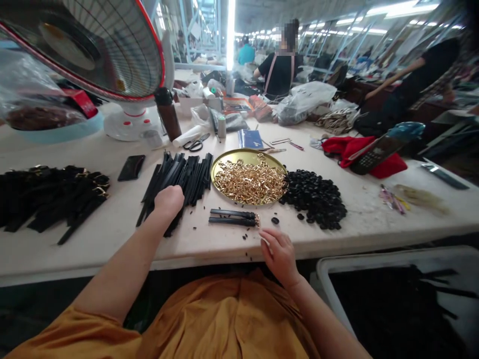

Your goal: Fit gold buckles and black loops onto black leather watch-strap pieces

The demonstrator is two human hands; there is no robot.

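Note:
My left hand (169,202) is closed, knuckles up, over a pile of black straps (190,174). Its fingertips are hidden, so what they grip is unclear. My right hand (279,249) lies near the table's front edge, index finger and thumb apart, nothing visible between them. Just beyond its fingertips are a few finished-looking black straps (232,218) with gold buckles at their right ends. Behind them stands a round gold tray (216,187) heaped with gold buckles (250,179). A heap of small black rings (316,197) sits to its right.
A large fan (127,122) and brown bottle (168,114) stand at the back left. More black straps with gold parts (56,197) lie far left, beside a dark phone-like slab (131,168). Scissors (196,143) lie behind. A white bin (325,271) is below right. Other people work beyond.

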